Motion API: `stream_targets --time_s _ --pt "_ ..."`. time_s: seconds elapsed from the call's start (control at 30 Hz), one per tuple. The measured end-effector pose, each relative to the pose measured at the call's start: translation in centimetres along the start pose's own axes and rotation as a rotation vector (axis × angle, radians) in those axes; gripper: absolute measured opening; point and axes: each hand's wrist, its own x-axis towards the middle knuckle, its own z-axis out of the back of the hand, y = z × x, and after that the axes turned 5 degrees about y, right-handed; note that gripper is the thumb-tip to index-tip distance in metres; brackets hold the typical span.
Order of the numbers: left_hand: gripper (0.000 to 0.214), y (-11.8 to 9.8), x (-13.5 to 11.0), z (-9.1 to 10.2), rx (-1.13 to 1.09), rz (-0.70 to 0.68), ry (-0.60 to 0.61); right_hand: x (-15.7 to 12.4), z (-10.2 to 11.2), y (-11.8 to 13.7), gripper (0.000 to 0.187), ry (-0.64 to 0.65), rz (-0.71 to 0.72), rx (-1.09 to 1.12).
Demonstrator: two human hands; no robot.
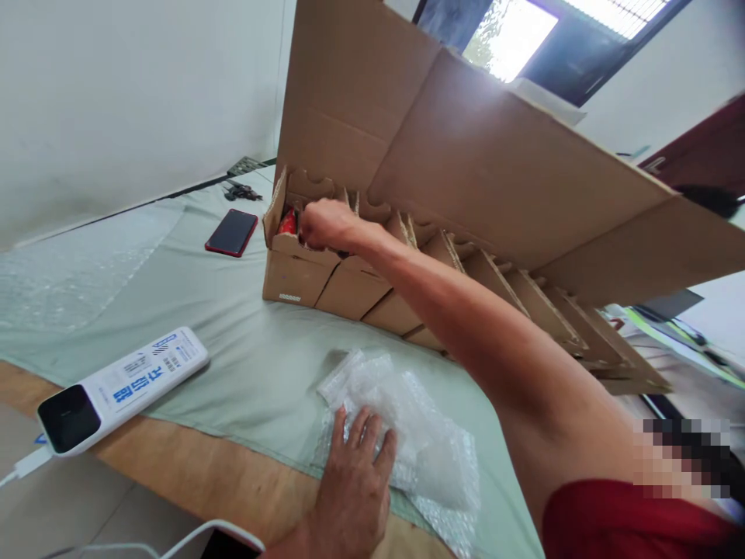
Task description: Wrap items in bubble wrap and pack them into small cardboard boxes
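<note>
My left hand (pixel 358 473) lies palm down, fingers apart, on a crumpled sheet of bubble wrap (pixel 424 435) near the table's front edge. From the right, my right arm reaches across to a long cardboard box (pixel 296 272) with a row of divided compartments. My right hand (pixel 326 223) is closed at the box's left end, its fingertips partly hidden. Whatever it holds cannot be made out. Just left of it, a shiny red object (pixel 288 222) shows inside the end compartment. The large cardboard lid (pixel 466 147) stands raised behind.
A white power bank (pixel 128 388) with a cable plugged in lies at the left front. Further back are a phone with a red edge (pixel 231 233) and a dark cluster resembling keys (pixel 241 191). More bubble wrap (pixel 75 264) covers the cloth at far left.
</note>
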Motion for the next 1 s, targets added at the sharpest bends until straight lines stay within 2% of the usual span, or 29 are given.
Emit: stream_targets --time_s 0.07,0.13,0.2,0.27,0.33,0.47,0.57,0.73,0.8,0.87,1.0 --pt "0.057 0.0 0.0 0.0 0.003 0.003 -0.01 -4.0 3.1 0.1 0.009 -0.2 -0.1 0.029" --pt "0.057 0.0 0.0 0.0 0.002 0.005 -0.048 -9.4 5.4 0.1 0.008 -0.383 -0.124 0.137" --pt "0.054 0.1 0.0 -0.2 0.008 -0.011 -0.095 -15.5 5.6 0.1 0.005 -0.486 -0.125 0.296" --pt "0.051 0.2 0.0 -0.2 0.026 -0.03 -0.13 -21.4 3.6 0.0 0.007 -0.535 -0.129 0.489" --pt "0.048 0.2 -0.2 0.0 0.054 -0.055 -0.139 -26.4 0.0 -0.1 0.014 -0.571 -0.162 0.698" --pt "0.038 0.3 -0.3 0.8 0.093 -0.086 -0.117 -33.5 -7.2 0.6 0.026 -0.71 -0.314 1.067" --pt "0.034 0.4 -0.1 1.2 0.103 -0.042 -0.06 -36.4 -10.3 1.5 0.028 -0.788 -0.392 1.203" --pt "0.03 0.3 0.1 1.9 0.16 -0.03 -0.033 -38.1 -12.4 1.9 0.024 -0.909 -0.385 1.317" --pt "0.034 0.2 0.0 2.1 0.161 -0.035 -0.044 -38.0 -12.7 1.7 0.023 -0.997 -0.369 1.342" --pt "0.035 0.2 -0.1 2.3 0.153 -0.037 -0.06 -37.7 -12.5 1.4 0.028 -1.022 -0.389 1.33" --pt "0.029 0.2 -0.3 2.4 0.141 -0.019 -0.074 -36.7 -10.7 0.9 0.051 -0.912 -0.423 1.251"
